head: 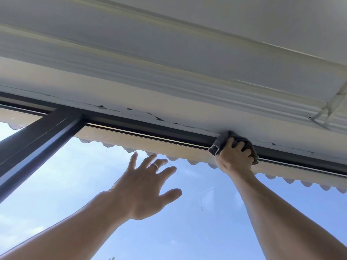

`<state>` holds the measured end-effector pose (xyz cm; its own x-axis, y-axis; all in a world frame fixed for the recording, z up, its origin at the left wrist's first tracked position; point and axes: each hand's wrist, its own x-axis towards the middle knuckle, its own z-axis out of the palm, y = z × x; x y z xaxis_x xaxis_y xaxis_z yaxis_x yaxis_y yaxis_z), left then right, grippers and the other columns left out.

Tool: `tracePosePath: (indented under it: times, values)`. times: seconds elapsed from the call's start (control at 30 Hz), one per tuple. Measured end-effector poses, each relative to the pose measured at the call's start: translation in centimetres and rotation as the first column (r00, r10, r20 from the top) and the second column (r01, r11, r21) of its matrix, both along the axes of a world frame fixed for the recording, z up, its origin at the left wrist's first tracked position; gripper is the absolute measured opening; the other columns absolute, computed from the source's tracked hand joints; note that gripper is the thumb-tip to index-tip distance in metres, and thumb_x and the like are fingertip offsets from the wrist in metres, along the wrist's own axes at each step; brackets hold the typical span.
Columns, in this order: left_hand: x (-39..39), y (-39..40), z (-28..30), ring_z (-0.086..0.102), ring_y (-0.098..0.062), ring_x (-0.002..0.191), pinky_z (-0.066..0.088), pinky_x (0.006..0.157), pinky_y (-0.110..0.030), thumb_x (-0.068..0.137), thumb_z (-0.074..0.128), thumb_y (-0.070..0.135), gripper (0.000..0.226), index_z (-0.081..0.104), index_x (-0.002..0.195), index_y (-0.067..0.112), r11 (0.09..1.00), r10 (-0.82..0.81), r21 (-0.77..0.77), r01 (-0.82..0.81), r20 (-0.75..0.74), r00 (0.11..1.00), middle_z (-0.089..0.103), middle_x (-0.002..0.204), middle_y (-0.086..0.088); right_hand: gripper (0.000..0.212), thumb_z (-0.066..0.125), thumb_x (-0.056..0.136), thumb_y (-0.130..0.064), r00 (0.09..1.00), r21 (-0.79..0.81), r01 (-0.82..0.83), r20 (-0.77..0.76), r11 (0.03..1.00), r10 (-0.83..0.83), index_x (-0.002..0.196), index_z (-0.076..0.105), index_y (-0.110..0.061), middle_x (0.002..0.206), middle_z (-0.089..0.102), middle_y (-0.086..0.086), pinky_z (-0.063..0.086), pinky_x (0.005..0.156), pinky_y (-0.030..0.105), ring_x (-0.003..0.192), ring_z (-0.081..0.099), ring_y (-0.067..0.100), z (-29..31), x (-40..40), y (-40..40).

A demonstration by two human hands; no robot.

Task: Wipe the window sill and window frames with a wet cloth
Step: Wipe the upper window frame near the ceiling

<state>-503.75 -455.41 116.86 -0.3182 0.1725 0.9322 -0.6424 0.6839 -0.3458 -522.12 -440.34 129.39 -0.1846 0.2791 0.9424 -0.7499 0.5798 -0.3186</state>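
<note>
Right hand (234,158) is gripping the crumpled grey cloth (221,143) against the dark metal top window frame (150,131); left hand (144,186) is spreading open-fingered near the glass pane (206,212). Overreaching is risking cloth slippage.

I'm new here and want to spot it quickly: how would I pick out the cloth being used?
Follow the dark top window frame running under the cracked white wall, toward the right. There the right hand grips a small crumpled grey cloth against the frame. It is the only soft, folded thing; the left hand holds nothing.
</note>
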Motion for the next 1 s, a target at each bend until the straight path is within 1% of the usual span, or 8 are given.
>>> tracePosePath:
  times: [0.17,0.33,0.5,0.7,0.8,0.87,0.93,1.0]
  values:
    - [-0.7,-0.9,0.5,-0.015,-0.013,0.148,-0.007,0.119,-0.051,0.076,-0.01,0.077,0.086,0.002,0.153,0.04,0.999,0.018,0.049,-0.015,-0.059,0.998,-0.003,0.163,0.012,0.072,0.05,0.094,-0.026,0.956,0.255,0.148,-0.286,0.956,-0.072,0.149,0.007,-0.043,0.146,0.033,0.014,0.038,0.102,0.05,0.121,0.041,0.045,-0.8,-0.3,0.0]
    - [-1.2,-0.6,0.1,-0.019,-0.018,0.148,-0.009,0.119,-0.051,0.061,-0.026,0.071,0.101,-0.007,0.154,0.036,0.997,0.07,0.038,-0.068,-0.041,0.997,-0.009,0.164,0.007,0.046,0.046,0.096,-0.026,0.998,-0.021,0.046,-0.044,0.999,-0.047,0.141,0.037,-0.023,0.135,0.041,0.017,0.037,0.101,0.052,0.123,0.04,0.046,-1.0,-1.7,1.9]
    - [-1.2,-1.1,0.2,-0.015,-0.015,0.149,-0.006,0.119,-0.051,0.065,-0.022,0.073,0.096,-0.003,0.153,0.039,0.998,0.054,0.016,-0.054,-0.055,0.997,-0.005,0.163,0.01,0.057,0.042,0.1,-0.029,0.93,0.182,0.101,-0.366,0.978,-0.028,0.153,0.023,-0.02,0.145,0.035,0.01,0.035,0.105,0.044,0.138,0.029,0.035,-0.3,1.4,-2.5]
    - [1.7,-0.9,0.2,-0.014,-0.009,0.148,-0.008,0.12,-0.046,0.097,0.013,0.064,0.061,0.001,0.153,0.041,0.999,0.003,0.049,-0.002,-0.032,0.999,-0.004,0.163,0.013,0.061,0.043,0.097,-0.024,1.0,-0.017,-0.006,0.01,1.0,0.006,0.152,0.019,-0.017,0.153,0.024,0.016,0.035,0.104,0.05,0.134,0.029,0.041,-0.1,1.2,-1.0]
    - [2.8,-1.8,0.3,-0.01,-0.011,0.149,-0.007,0.12,-0.047,0.096,0.011,0.065,0.063,0.005,0.153,0.04,0.997,0.033,0.073,-0.03,-0.05,0.998,-0.001,0.163,0.012,0.064,0.04,0.099,-0.034,0.994,0.196,-0.046,-0.084,0.979,0.063,0.154,0.006,-0.039,0.163,0.002,0.008,0.026,0.108,0.054,0.139,0.017,0.045,0.2,4.8,-4.0]
    - [3.1,-2.7,0.2,-0.01,-0.012,0.149,-0.007,0.12,-0.049,0.077,-0.007,0.073,0.083,0.003,0.153,0.041,0.995,0.062,0.085,-0.058,-0.056,0.996,0.0,0.163,0.011,0.063,0.034,0.101,-0.038,0.987,0.302,-0.025,-0.145,0.953,0.071,0.153,-0.001,-0.045,0.164,-0.005,-0.002,0.019,0.113,0.055,0.144,0.009,0.042,-0.1,4.7,-4.0]
    - [3.7,-3.3,0.1,-0.009,-0.013,0.149,-0.007,0.12,-0.05,0.068,-0.013,0.073,0.093,0.003,0.153,0.041,0.993,0.064,0.1,-0.057,-0.073,0.995,0.001,0.163,0.011,0.062,0.029,0.102,-0.04,0.992,0.269,-0.049,-0.103,0.962,0.079,0.155,-0.002,-0.04,0.164,-0.002,-0.003,0.018,0.115,0.054,0.146,0.006,0.038,0.0,2.7,-1.9]
    - [4.7,-3.9,0.3,-0.007,-0.013,0.149,-0.006,0.12,-0.047,0.087,0.004,0.07,0.072,0.007,0.153,0.041,0.991,0.023,0.132,-0.01,-0.099,0.995,0.003,0.163,0.011,0.064,0.032,0.101,-0.037,0.997,0.088,-0.07,0.038,0.994,0.067,0.156,0.001,-0.033,0.163,0.004,0.004,0.021,0.113,0.054,0.143,0.012,0.039,-0.4,1.6,-0.8]
